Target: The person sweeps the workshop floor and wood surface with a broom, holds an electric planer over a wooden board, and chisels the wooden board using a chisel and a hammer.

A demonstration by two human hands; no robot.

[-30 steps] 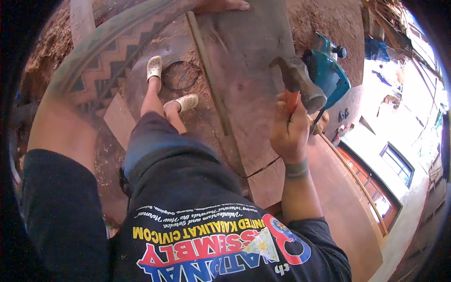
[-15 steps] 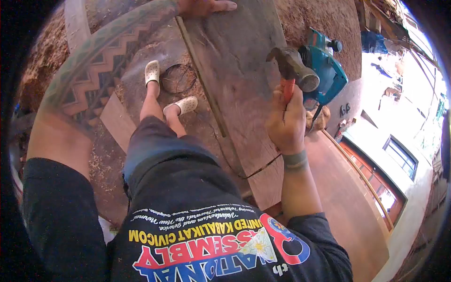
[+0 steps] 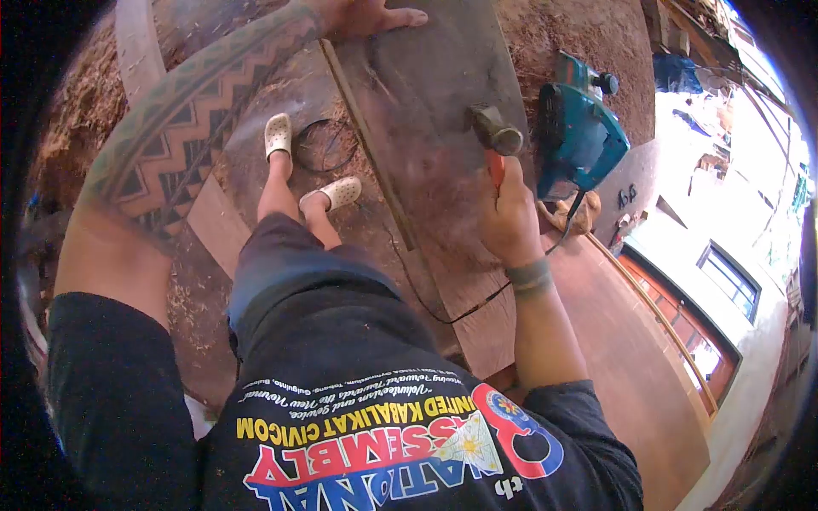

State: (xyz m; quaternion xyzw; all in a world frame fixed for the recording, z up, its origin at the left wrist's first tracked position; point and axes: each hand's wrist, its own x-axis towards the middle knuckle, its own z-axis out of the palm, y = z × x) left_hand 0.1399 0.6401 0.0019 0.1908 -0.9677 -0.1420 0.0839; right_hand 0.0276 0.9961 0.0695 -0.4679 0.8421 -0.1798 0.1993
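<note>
My right hand [image 3: 514, 217] is wrapped round the orange handle of a claw hammer [image 3: 497, 132], whose worn metal head shows over the wide wooden board [image 3: 426, 162]. Whether the head touches the wood I cannot tell. At the top edge of the view, my left hand [image 3: 362, 17] lies at the far end of the board with its thumb stretched out. The frame cuts off part of that hand, and nothing shows in it. A thin wooden strip [image 3: 366, 140] runs along the board's left edge.
A teal power planer [image 3: 584, 128] stands right of the board, its black cord [image 3: 477, 305] crossing the wood near my right wrist. A large brown sheet [image 3: 626, 341] lies at the right. On the ground left of the board are a coiled dark loop [image 3: 328, 145] and wood shavings.
My right hand has brought the hammer left, away from in front of the planer and over the board. My left hand stays nearly in place.
</note>
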